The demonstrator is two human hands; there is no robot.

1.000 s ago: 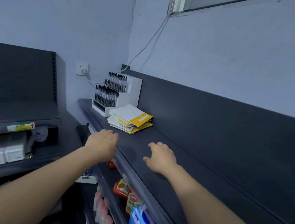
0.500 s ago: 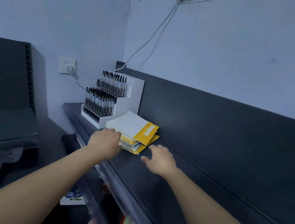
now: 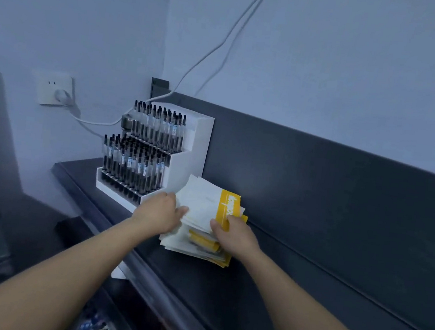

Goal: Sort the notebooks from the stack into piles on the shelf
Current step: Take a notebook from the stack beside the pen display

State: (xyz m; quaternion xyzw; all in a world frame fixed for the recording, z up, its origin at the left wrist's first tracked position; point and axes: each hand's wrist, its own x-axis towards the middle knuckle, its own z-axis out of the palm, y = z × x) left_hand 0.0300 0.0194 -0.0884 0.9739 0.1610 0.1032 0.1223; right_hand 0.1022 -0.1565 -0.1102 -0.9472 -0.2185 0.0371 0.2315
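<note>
A stack of thin white-and-yellow notebooks [image 3: 196,246] lies on the dark shelf [image 3: 251,290], close to its back panel. The top notebook [image 3: 203,204], white with a yellow band, is tilted up off the stack. My left hand [image 3: 160,214] grips its left edge, thumb on the cover. My right hand [image 3: 233,233] pinches its near right corner at the yellow band. Both forearms reach in from the bottom of the view.
A white tiered pen display [image 3: 152,154] full of black pens stands just left of the stack, touching distance from my left hand. A wall socket [image 3: 55,89] with a plugged cable sits behind it. Lower shelves with goods [image 3: 92,327] lie below.
Both hands moved forward from the bare shelf to the stack and took hold of the top notebook, which now lifts off the pile. The camera came closer.
</note>
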